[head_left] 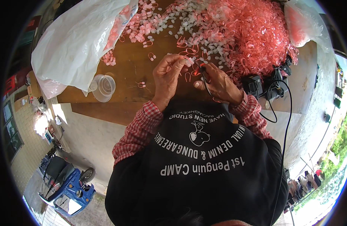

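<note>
My left hand (167,75) is closed, with thumb and forefinger pinching a small pink and clear plastic piece (189,61) above the table. Close beside it, my right hand (223,85) curls around a small orange and black hand tool (197,71). The tool's front end is near the pinched piece; its exact kind is hard to make out. Just beyond my fingers lie several loose pink U-shaped plastic loops (187,77) with pale oval ends.
A big heap of pink plastic loops (252,34) covers the far right. White oval pads (188,22) are scattered beside it. At left are a white plastic bag (79,41) and a clear round tub (104,89). Black power adapters (253,85) with cords sit right of my hand.
</note>
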`<state>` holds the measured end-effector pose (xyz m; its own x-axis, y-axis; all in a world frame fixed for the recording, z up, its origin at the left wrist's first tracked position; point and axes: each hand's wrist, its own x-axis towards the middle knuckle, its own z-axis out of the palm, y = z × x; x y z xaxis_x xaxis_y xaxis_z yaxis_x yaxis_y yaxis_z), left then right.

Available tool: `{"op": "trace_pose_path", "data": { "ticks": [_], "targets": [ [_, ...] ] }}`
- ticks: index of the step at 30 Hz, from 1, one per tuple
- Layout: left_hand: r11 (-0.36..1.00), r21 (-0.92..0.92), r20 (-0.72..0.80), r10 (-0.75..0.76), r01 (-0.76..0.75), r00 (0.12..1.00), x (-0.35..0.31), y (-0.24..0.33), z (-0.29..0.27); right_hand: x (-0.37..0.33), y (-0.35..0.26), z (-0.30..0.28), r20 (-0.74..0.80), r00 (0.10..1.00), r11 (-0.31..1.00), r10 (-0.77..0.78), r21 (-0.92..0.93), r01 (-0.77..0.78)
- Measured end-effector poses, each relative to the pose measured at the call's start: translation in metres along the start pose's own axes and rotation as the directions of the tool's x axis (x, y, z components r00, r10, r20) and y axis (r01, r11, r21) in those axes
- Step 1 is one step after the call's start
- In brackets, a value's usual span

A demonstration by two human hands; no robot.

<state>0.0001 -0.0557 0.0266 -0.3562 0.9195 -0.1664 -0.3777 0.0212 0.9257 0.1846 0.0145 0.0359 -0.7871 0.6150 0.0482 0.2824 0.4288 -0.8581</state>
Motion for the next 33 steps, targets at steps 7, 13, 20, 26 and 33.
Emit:
{"op": "trace_pose_path", "data": {
  "ticks": [7,13,20,26,33],
  "targets": [
    [0.87,0.375,0.118,0.296,-0.319,0.948,0.001,-0.007,-0.006,0.0,-0.004,-0.006,0.055,0.994,0.995,0.095,0.023,-0.097],
    [0.768,0.452,0.188,0.414,-0.453,0.89,0.002,0.006,0.009,0.001,-0.008,-0.01,0.032,0.996,0.994,0.089,-0.068,-0.087],
    [0.76,0.441,0.236,0.415,-0.477,0.879,0.002,0.003,0.007,0.0,0.0,-0.005,-0.042,0.996,0.958,-0.075,-0.28,0.061],
    [0.822,0.376,0.212,0.373,-0.428,0.903,0.004,-0.006,0.005,0.003,-0.002,-0.011,-0.016,0.989,0.945,0.146,-0.292,-0.144],
    [0.928,0.23,0.157,0.261,-0.293,0.952,0.004,-0.008,0.009,0.004,-0.006,-0.012,0.005,0.98,0.941,0.2,-0.279,-0.191]
  ]
}}
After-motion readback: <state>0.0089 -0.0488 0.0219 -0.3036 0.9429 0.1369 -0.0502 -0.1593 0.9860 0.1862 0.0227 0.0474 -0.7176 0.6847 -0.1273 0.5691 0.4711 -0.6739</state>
